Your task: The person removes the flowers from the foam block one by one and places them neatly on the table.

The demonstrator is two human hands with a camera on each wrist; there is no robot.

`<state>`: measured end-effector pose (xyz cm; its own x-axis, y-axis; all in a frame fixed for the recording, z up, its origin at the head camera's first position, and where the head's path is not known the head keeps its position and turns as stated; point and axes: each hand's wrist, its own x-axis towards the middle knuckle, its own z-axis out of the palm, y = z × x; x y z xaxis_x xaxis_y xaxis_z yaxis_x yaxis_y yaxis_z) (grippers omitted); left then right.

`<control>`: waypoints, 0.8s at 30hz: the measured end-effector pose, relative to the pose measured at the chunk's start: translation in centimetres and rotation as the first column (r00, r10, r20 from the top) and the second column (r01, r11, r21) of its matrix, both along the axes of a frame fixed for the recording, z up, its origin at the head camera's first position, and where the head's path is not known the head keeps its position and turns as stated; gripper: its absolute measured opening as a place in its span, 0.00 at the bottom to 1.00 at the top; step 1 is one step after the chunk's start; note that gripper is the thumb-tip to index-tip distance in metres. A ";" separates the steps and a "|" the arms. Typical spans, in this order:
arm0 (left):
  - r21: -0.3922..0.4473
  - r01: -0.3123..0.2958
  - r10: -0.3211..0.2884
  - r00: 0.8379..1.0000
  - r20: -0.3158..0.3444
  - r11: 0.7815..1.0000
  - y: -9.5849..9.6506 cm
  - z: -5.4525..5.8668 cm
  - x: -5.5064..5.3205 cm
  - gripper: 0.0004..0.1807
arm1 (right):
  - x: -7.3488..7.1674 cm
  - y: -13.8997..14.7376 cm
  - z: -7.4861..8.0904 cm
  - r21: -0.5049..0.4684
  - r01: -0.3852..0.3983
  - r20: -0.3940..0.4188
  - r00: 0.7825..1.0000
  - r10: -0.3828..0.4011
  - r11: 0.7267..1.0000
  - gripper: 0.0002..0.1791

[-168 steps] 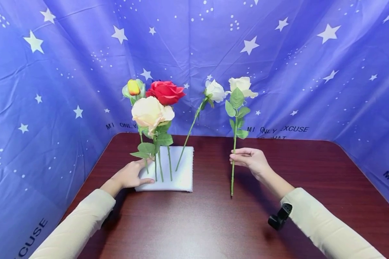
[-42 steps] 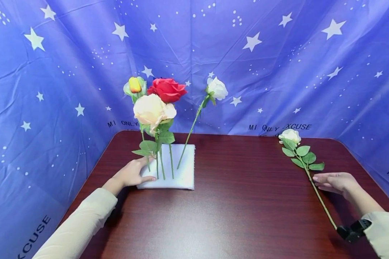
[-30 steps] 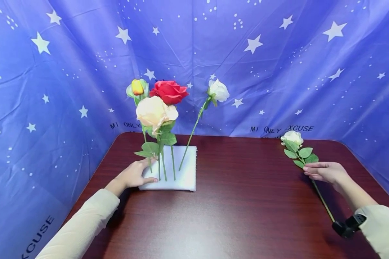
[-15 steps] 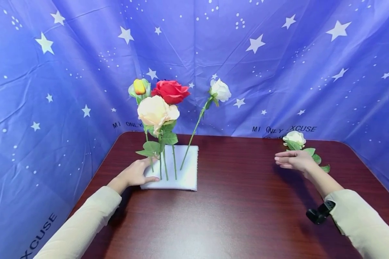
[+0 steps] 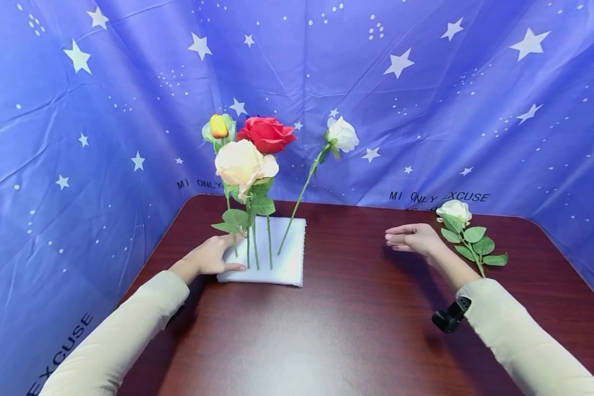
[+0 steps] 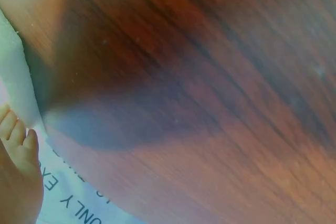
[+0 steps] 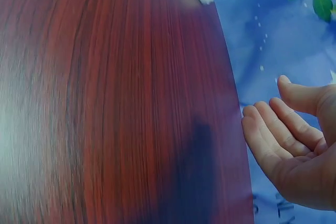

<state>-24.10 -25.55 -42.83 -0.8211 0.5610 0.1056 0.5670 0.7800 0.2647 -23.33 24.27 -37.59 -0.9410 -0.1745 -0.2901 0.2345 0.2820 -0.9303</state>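
Note:
My left hand (image 5: 212, 256) rests on the left part of a white foam block (image 5: 289, 269), its thumb extended along the near side. From the block rise a cream rose (image 5: 242, 165), a red rose (image 5: 266, 135), a yellow-orange tulip (image 5: 219, 126) and a leaning white rose (image 5: 342, 134). A pale bloom behind the tulip is mostly hidden. My right hand (image 5: 417, 240) hovers over the table with loosely extended fingers, holding nothing; the right wrist view shows the palm and fingers (image 7: 283, 135) apart from any object. Right of it lies another white rose (image 5: 454, 212), its lower stem hidden by my sleeve.
The dark red wooden table (image 5: 346, 308) has rounded far corners. Blue star-printed cloth (image 5: 307, 66) hangs behind it and along both sides. A black device (image 5: 450, 316) sits at my right wrist.
My right hand first held a white rose upright, then laid it at the table's right and let go. It has since moved left, away from the rose. My left hand stays on the foam block.

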 end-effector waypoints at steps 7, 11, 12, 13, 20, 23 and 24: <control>-0.034 0.000 0.000 1.000 0.013 0.999 0.0 0.3 0.0 0.45 | -0.3 -2.7 -0.4 -0.028 -0.006 -0.016 1.000 0.006 1.000 0.29; -0.059 0.012 -0.012 1.000 0.002 0.998 0.0 0.4 -0.1 0.45 | -0.4 -4.0 -0.7 -0.006 -0.015 -0.031 0.999 0.014 1.000 0.27; -0.063 0.014 -0.014 1.000 -0.001 0.998 0.1 0.4 -0.1 0.45 | -0.5 -4.2 -0.8 -0.005 -0.015 -0.034 0.999 0.015 1.000 0.27; -0.068 0.016 -0.016 1.000 -0.004 0.998 0.1 0.4 -0.1 0.45 | -0.5 -4.5 -0.9 -0.007 -0.015 -0.037 0.999 0.015 1.000 0.27; -0.088 0.008 -0.008 1.000 0.001 0.996 0.1 0.6 -0.2 0.45 | -0.8 -6.5 -1.4 -0.035 -0.031 -0.085 0.996 0.028 0.999 0.26; -0.093 0.004 -0.003 1.000 0.006 0.996 0.1 0.6 -0.3 0.45 | -0.8 -7.3 -1.6 -0.041 -0.037 -0.116 0.993 0.032 0.998 0.24; -0.094 0.003 -0.002 1.000 0.007 0.996 0.1 0.7 -0.3 0.45 | -0.8 -7.5 -1.6 -0.044 -0.041 -0.127 0.991 0.035 0.998 0.24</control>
